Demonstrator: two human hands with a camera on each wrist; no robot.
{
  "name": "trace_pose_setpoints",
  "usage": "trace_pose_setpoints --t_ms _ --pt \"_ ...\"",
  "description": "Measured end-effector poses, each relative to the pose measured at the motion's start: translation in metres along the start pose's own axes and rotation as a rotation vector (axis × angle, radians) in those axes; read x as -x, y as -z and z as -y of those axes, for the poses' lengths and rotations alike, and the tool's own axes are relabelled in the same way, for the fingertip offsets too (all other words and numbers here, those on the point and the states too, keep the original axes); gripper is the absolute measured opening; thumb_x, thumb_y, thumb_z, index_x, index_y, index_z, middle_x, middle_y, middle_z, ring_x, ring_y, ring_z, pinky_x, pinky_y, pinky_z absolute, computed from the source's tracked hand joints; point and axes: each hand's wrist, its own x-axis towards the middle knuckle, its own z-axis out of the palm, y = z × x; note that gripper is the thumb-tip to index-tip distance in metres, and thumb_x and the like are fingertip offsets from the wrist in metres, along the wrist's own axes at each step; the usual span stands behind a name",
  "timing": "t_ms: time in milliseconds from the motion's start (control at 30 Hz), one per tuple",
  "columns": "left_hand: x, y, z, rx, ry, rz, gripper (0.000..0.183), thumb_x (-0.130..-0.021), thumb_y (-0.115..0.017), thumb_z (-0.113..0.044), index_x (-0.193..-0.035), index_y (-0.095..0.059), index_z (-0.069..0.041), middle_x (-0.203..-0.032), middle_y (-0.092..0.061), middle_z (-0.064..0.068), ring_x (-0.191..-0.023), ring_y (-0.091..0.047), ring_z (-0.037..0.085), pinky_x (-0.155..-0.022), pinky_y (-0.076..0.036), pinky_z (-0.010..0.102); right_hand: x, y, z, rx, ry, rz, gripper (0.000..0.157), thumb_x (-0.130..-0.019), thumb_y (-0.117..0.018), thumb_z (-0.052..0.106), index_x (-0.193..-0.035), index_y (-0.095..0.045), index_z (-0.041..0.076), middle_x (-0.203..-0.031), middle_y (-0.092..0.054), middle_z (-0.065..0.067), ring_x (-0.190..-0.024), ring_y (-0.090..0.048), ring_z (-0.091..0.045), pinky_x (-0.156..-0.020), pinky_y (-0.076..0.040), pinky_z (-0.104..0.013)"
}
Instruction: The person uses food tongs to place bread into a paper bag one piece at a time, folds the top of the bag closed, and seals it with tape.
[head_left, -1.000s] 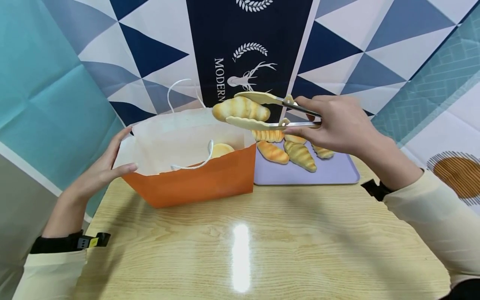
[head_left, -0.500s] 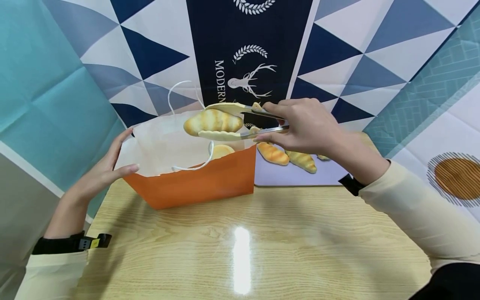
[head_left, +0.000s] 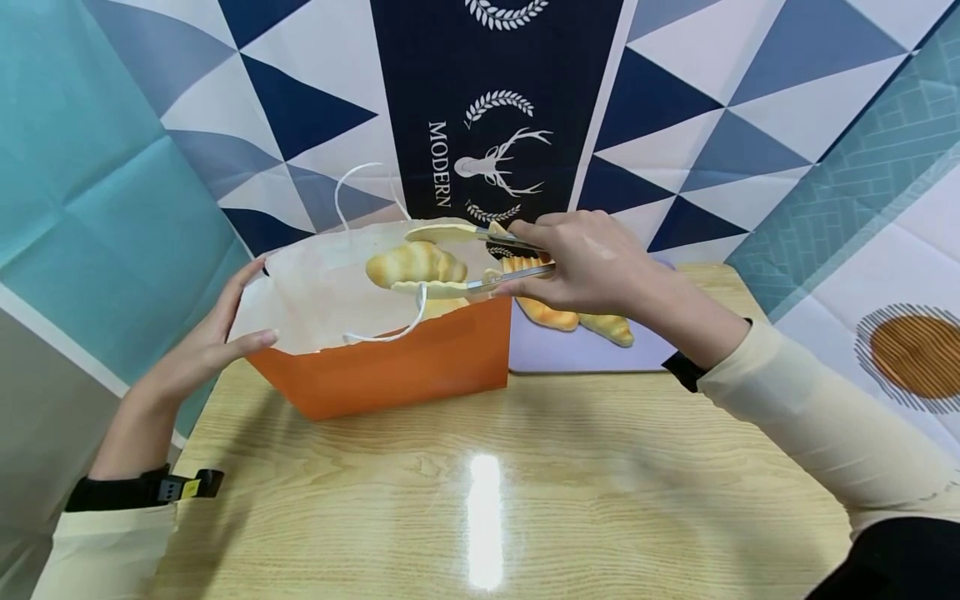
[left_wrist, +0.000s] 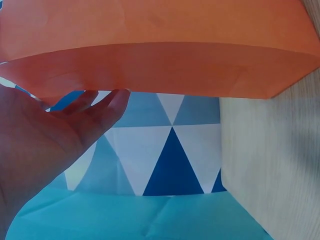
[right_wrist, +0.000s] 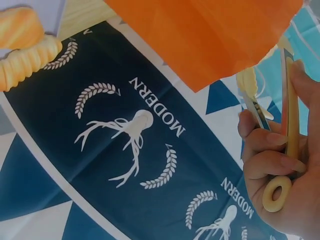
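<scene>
My right hand (head_left: 581,254) grips metal tongs (head_left: 513,282) with cream scalloped tips, held over the mouth of an orange paper bag (head_left: 390,375). A striped bread roll (head_left: 416,262) is between the spread tips, within the bag's opening; a gap shows between it and the upper tip. My left hand (head_left: 198,346) holds the bag's left rim, thumb over the edge and fingers along the outer side. In the left wrist view that hand (left_wrist: 65,130) is against the orange side. Another pale yellow piece (head_left: 444,307) lies inside the bag, partly hidden.
A lilac tray (head_left: 570,358) with several bread rolls (head_left: 551,315) stands right of the bag, partly covered by my right arm. White cord handles (head_left: 405,329) stand at the bag's rim. The wooden table (head_left: 375,500) stretches in front. Patterned cloth (head_left: 675,108) hangs behind.
My right hand has carried the tongs and roll left from beside the bag to over its mouth, then lower. The tong tips have spread apart. My left hand stays at the rim.
</scene>
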Motion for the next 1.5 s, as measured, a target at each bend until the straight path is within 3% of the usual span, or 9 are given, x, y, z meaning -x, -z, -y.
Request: trace_pose_setpoints --t_ms 267,500,800,967,1233,1500 --pt "0.0 -0.002 0.001 0.006 -0.009 0.005 0.088 -0.095 -0.055 -0.012 -0.158 0.002 -0.035 -0.164 0.008 -0.007 -0.146 0.004 0.025 -0.101 -0.003 0.082 0.004 0.001 -0.003 -0.002 -0.005 -0.024 0.083 -0.079 -0.059 0.074 -0.131 -0.065 0.009 -0.074 -0.063 0.001 -0.058 -0.052 -0.013 -0.049 -0.044 -0.03" --pt "0.0 -0.002 0.002 -0.002 -0.021 -0.003 0.087 -0.095 -0.055 -0.013 -0.159 0.001 -0.032 -0.163 0.011 -0.011 -0.146 0.012 0.016 -0.103 0.009 0.079 0.018 0.012 -0.01 -0.013 -0.093 -0.016 0.086 -0.078 -0.059 0.075 -0.137 -0.06 0.012 -0.079 -0.061 0.001 -0.063 -0.052 -0.015 -0.053 -0.041 -0.032" --pt "0.0 -0.004 0.003 0.009 -0.031 -0.011 0.087 -0.095 -0.055 -0.012 -0.159 0.002 -0.03 -0.162 0.012 -0.013 -0.145 0.015 0.012 -0.103 0.013 0.077 0.047 0.027 -0.035 0.037 -0.151 -0.075 0.071 -0.08 -0.071 0.06 -0.131 -0.064 0.012 -0.073 -0.056 -0.001 -0.054 -0.044 -0.017 -0.048 -0.035 -0.034" --pt "0.0 -0.003 0.004 0.015 -0.039 -0.014 0.087 -0.095 -0.054 -0.011 -0.16 0.002 -0.028 -0.163 0.011 -0.012 -0.145 0.014 0.011 -0.104 0.014 0.076 0.067 0.026 -0.055 0.06 -0.241 -0.044 0.078 -0.081 -0.07 0.06 -0.137 -0.06 0.007 -0.068 -0.058 -0.002 -0.051 -0.042 -0.018 -0.045 -0.033 -0.034" --pt "0.0 -0.003 0.005 0.015 -0.041 -0.014 0.087 -0.095 -0.054 -0.011 -0.16 0.002 -0.026 -0.163 0.011 -0.011 -0.145 0.013 0.012 -0.103 0.013 0.078 0.092 0.009 -0.086 0.044 -0.351 0.047 0.082 -0.083 -0.068 0.06 -0.142 -0.055 0.004 -0.073 -0.067 -0.008 -0.047 -0.046 -0.019 -0.042 -0.036 -0.034" --pt "-0.001 -0.004 0.004 0.007 -0.033 -0.012 0.086 -0.096 -0.053 -0.012 -0.16 0.002 -0.027 -0.163 0.011 -0.012 -0.145 0.013 0.013 -0.103 0.013 0.078 0.108 -0.03 -0.107 0.036 -0.403 0.117 0.091 -0.08 -0.062 0.071 -0.139 -0.057 0.002 -0.062 -0.059 -0.003 -0.044 -0.043 -0.017 -0.039 -0.034 -0.033"
